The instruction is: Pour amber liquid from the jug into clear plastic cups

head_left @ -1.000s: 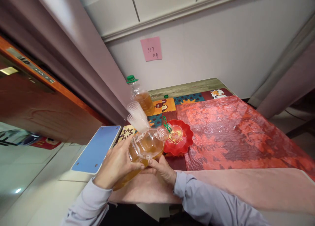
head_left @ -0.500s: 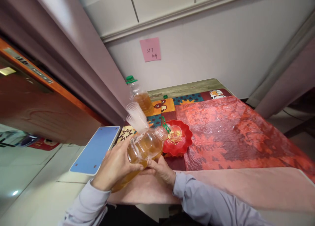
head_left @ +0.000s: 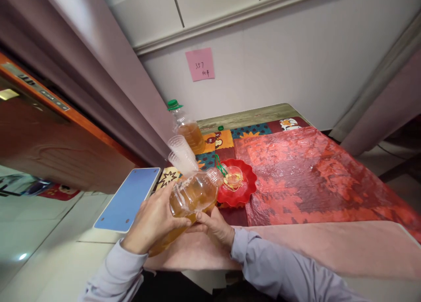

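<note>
In the lower middle of the frame we see the left hand wrapped around the body of a clear plastic bottle holding amber liquid. The fingers curl over its left flank. The right hand grips the same bottle from below, with the thumb pressed against its underside. The bottle is tipped well over, its base low toward the lower left and its open neck pointing right.

The neck ends just beside the rim of a small clear cup. We cannot tell whether they touch. The cup stands upright in a red dish with a scalloped edge and has a little yellowish liquid in it.

Just above the held bottle, a stack of clear cups leans to the upper left. Behind it stands a second bottle with a green cap, and a loose green cap lies near it on the bench.

The dish sits on a patterned mat. A red plastic sheet covers the bench to the right. A blue-topped slab lies at the left, and a pink note is stuck on the wall above.
</note>
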